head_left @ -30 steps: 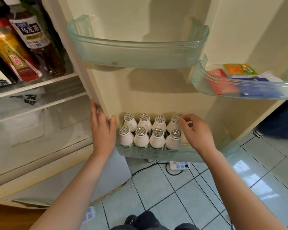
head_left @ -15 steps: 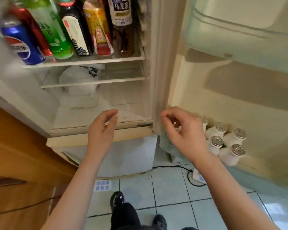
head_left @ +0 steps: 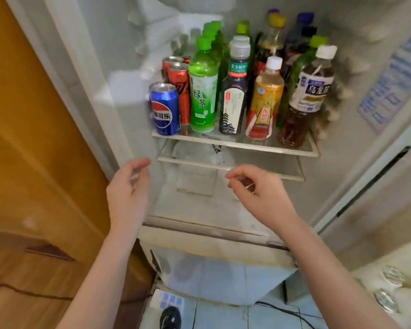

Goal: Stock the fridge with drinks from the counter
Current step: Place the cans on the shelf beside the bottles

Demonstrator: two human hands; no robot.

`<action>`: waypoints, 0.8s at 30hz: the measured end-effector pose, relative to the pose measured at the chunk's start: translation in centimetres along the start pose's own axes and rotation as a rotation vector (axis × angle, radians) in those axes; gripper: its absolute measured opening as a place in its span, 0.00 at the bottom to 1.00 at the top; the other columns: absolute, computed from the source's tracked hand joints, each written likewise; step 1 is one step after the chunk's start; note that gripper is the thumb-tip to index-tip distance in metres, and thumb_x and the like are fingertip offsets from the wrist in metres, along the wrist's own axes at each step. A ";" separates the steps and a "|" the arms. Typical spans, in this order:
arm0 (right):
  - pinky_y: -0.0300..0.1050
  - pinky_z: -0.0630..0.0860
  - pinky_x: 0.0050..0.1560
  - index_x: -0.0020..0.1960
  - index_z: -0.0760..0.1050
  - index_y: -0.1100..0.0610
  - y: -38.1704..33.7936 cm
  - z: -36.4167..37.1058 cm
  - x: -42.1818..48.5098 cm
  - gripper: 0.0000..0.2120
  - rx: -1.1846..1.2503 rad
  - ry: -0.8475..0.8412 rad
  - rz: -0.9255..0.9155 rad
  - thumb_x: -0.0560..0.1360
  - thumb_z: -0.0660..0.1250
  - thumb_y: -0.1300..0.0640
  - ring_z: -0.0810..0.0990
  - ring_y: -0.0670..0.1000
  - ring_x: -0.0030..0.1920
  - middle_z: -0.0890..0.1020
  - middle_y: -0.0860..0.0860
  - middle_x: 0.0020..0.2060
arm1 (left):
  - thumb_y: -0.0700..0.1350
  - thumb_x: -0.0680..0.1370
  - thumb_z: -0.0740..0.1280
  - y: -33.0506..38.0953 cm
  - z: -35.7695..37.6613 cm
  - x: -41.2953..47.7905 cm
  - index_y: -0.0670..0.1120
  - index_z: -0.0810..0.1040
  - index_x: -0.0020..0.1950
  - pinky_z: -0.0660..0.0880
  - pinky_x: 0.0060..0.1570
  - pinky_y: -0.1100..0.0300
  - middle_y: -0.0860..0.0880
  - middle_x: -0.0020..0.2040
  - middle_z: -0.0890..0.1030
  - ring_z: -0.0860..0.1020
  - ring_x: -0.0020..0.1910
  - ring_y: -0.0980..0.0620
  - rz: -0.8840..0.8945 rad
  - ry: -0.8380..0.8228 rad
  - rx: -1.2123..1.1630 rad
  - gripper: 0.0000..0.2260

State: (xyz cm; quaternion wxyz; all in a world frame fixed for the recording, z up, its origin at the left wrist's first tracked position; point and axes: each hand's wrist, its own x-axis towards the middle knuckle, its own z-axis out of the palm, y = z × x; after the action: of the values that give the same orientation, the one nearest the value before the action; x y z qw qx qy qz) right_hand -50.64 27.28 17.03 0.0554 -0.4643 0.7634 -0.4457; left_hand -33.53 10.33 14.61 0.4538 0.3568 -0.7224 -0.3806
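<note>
Drinks, stocked: one glass shelf (head_left: 235, 144) inside the open fridge (head_left: 342, 162) carries the lot, all upright. Front row, from the shelf's left corner to its right corner: blue cola can (head_left: 165, 110); green tea bottle (head_left: 203, 91), green cap; dark bottle (head_left: 235, 100) with a white pagoda label, pale cap; yellow-label bottle (head_left: 266, 103), white cap; brown oolong tea bottle (head_left: 305, 100), white cap, at the right front corner. Red cans (head_left: 181, 91) stand just behind the blue can; further bottles with green, yellow and blue caps fill the rear edge, blurred. Lower shelf (head_left: 223, 165): a pale bag shows through it, indistinct. Left hand (head_left: 127, 186): raised before the fridge's left wall, below the stocked shelf, grip apart, fingers relaxed, touching no drink. Right hand (head_left: 259, 188): raised before the lower shelf, grip loosely curled, clamped on nothing. Small white bottles (head_left: 389, 279) with foil caps: bottom right, in the door, blurred. Wooden cabinet (head_left: 33, 138): left of the fridge. Tiled floor (head_left: 223, 314): power strip (head_left: 167, 301), dark shoe (head_left: 170, 319).
</note>
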 end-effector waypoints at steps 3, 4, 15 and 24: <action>0.44 0.78 0.43 0.47 0.80 0.49 -2.0 1.2 4.7 0.08 -0.006 0.013 -0.088 0.74 0.67 0.61 0.80 0.43 0.38 0.81 0.41 0.36 | 0.45 0.79 0.62 0.4 -1.6 4.9 0.48 0.75 0.60 0.71 0.62 0.57 0.54 0.60 0.75 0.72 0.61 0.59 0.168 0.257 0.073 0.10; 0.42 0.77 0.42 0.47 0.79 0.48 -2.8 1.6 6.2 0.09 -0.009 0.027 -0.117 0.74 0.67 0.61 0.80 0.43 0.38 0.81 0.40 0.36 | 0.46 0.79 0.62 0.7 -2.0 6.6 0.46 0.74 0.61 0.70 0.64 0.52 0.50 0.62 0.74 0.70 0.63 0.55 0.223 0.324 0.081 0.12; 0.48 0.77 0.46 0.49 0.81 0.54 -10.0 4.4 18.9 0.07 -0.157 0.250 -0.312 0.75 0.66 0.61 0.79 0.45 0.41 0.81 0.43 0.41 | 0.49 0.70 0.71 2.7 -2.7 18.5 0.50 0.58 0.72 0.75 0.59 0.56 0.53 0.63 0.71 0.72 0.62 0.55 0.377 0.094 -0.236 0.34; 0.52 0.77 0.47 0.50 0.80 0.55 -13.3 3.3 23.6 0.08 -0.371 0.254 -0.369 0.74 0.63 0.58 0.80 0.50 0.44 0.83 0.49 0.43 | 0.39 0.73 0.71 2.2 -2.6 18.7 0.42 0.61 0.72 0.71 0.46 0.78 0.64 0.56 0.70 0.71 0.56 0.68 0.427 0.060 -0.292 0.31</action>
State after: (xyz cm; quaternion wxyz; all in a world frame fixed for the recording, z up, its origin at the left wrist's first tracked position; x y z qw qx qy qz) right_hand -53.47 5.00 32.55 -0.2082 -0.5380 0.7353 -0.3556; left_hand -37.71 -5.36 24.53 0.5916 0.1383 -0.7051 -0.3657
